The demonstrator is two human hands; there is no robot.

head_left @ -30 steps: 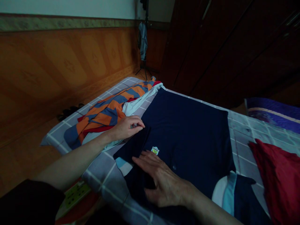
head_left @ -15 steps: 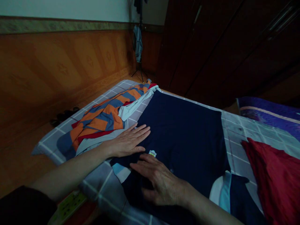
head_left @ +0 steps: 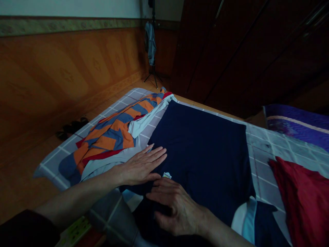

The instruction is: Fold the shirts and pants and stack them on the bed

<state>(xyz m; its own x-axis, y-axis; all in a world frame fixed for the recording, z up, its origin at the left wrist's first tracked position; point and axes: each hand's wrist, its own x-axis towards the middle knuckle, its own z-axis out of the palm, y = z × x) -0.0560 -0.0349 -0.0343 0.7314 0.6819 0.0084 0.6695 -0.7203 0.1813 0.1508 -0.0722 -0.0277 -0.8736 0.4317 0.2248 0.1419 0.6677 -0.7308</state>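
A navy shirt (head_left: 205, 147) with white and light-blue sleeve bands lies spread over the checked bedding. My left hand (head_left: 145, 164) rests flat on its left edge, fingers stretched out and slightly apart. Beside it, my right hand (head_left: 177, 206) lies on the shirt just below a small white badge (head_left: 167, 175), its fingers bent and the thumb apart from them. No cloth shows gripped in either hand. Left of the shirt is a loose pile with an orange and grey striped garment (head_left: 113, 137) and a pale garment (head_left: 138, 127).
Red cloth (head_left: 303, 195) lies on the bedding (head_left: 259, 161) at the right. Behind it is a purple item (head_left: 295, 121). A stand (head_left: 154, 72) holding clothes is by the far corner, near dark wardrobe doors (head_left: 218, 51). Dark shoes (head_left: 72, 127) sit on the floor at left.
The view has shifted slightly. My right hand has moved a little down, its fingers now just below the badge. My left hand stays flat on the shirt's edge.
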